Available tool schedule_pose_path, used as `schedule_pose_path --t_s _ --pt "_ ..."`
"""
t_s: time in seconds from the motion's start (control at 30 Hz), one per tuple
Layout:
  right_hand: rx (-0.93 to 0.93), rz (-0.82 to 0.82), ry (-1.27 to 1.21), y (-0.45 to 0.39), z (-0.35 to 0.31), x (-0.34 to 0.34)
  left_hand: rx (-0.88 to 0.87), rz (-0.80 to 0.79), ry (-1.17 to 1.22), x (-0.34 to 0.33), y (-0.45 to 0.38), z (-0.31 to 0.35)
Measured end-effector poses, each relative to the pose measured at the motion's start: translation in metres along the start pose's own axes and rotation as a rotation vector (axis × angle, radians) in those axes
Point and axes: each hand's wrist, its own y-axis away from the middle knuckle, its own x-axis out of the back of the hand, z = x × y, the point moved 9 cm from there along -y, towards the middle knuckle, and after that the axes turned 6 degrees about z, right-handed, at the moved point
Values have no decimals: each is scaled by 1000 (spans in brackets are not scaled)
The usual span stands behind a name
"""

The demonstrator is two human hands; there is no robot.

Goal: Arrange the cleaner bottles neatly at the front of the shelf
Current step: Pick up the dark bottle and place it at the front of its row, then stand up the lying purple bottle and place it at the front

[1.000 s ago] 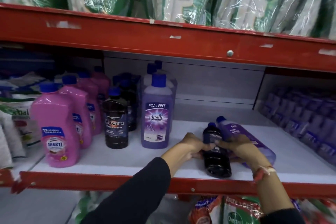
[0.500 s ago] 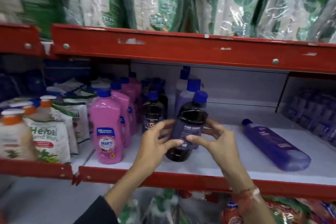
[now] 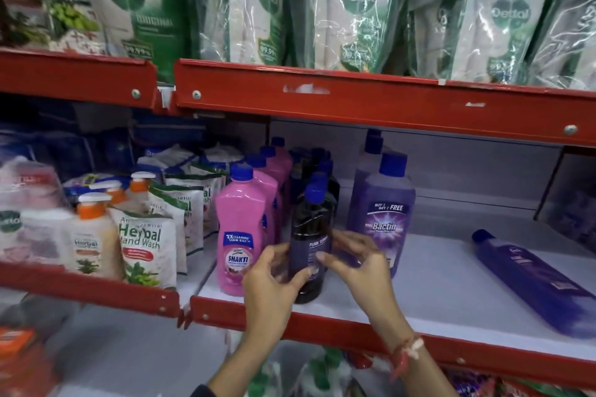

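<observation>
Near the white shelf's [image 3: 435, 287] front edge, from left: pink plastic blue-capped bottle [image 3: 239, 235] upright; dark plastic blue-capped bottle [image 3: 309, 245] upright, clasped by left hand [image 3: 271, 280] and right hand [image 3: 358, 264]; upright purple bottle [image 3: 385, 219]; purple bottle [image 3: 532, 280] lying flat, toward the right end.

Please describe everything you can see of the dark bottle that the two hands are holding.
The dark bottle stands upright at the front edge of the white shelf, between a pink bottle and a purple bottle. It looks like smooth, glossy plastic, nearly black, with a blue cap and a purple label. The left hand and right hand grip its sides.
</observation>
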Motion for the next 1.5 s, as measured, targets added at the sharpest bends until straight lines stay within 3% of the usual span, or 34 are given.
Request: schedule_pose_path --t_s 0.13,0.33,0.57,0.77,0.93,1.03,1.13,1.2,1.3,1.37,1.5 --pt "-24 -74 -54 15 -3 -11 12 11 28 4 8 -3" --pt "-29 -138 -60 2 -5 -25 17 21 -131 9 10 -1" --pt "-183 -401 -257 -6 6 -31 -27 33 -337 2 13 3" --pt "-105 -297 -182 -8 8 -22 -60 20 -394 0 16 4" --pt "-63 -246 -74 -5 7 2 -379 144 -506 -4 33 49" --pt "-31 -156 -40 -10 2 43 -509 -18 -386 -45 40 73" --pt "-29 38 -4 -20 1 110 -531 -211 -304 -105 41 75" --pt "-67 192 70 -27 10 166 -440 -322 -256 -150 42 65" --pt "-118 341 559 -36 23 256 -154 -497 -171 -223 47 37" --pt "-264 351 790 -43 46 309 98 -599 -136 -273 54 18" --pt "-593 296 927 -48 96 380 656 -768 12 -349 83 -6"
